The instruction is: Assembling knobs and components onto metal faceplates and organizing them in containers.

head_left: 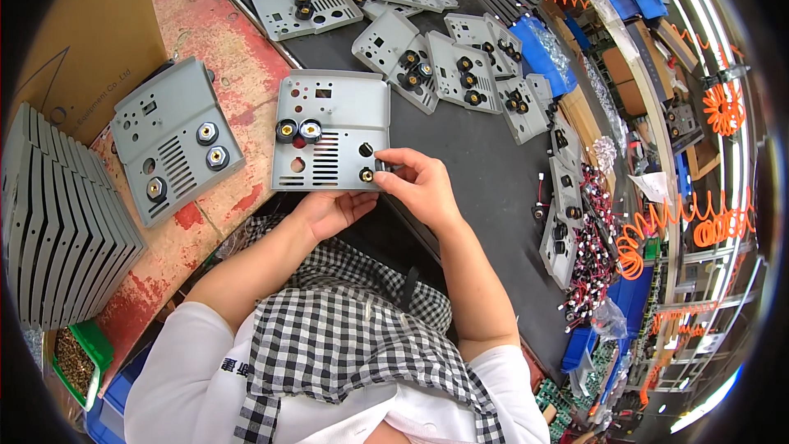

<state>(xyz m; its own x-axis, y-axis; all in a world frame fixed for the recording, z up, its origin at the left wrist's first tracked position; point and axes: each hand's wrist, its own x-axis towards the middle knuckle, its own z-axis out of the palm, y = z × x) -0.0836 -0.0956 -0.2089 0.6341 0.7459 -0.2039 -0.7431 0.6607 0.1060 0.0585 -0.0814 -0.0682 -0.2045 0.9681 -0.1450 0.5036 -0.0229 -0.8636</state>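
A grey sheet-metal panel (362,103) with slots and round holes lies in front of me, at the edge of the red table. Two black round sockets with brass centres (297,130) sit side by side on its left half. Another socket (366,174) is in the lower right corner, below an open hole. My right hand (421,187) pinches a small dark part (380,166) between thumb and fingers beside that corner. My left hand (333,212) curls under the panel's lower edge, palm up, its fingertips against the underside and partly hidden.
Another panel (168,127) with three nutted sockets lies to the left, beside a stack of grey panels (70,222) and a cardboard box (99,33). Several fitted panels (464,74) cover the black mat's far side. Bundled wires (588,255) lie at right; a green bin (86,353) holds brass parts.
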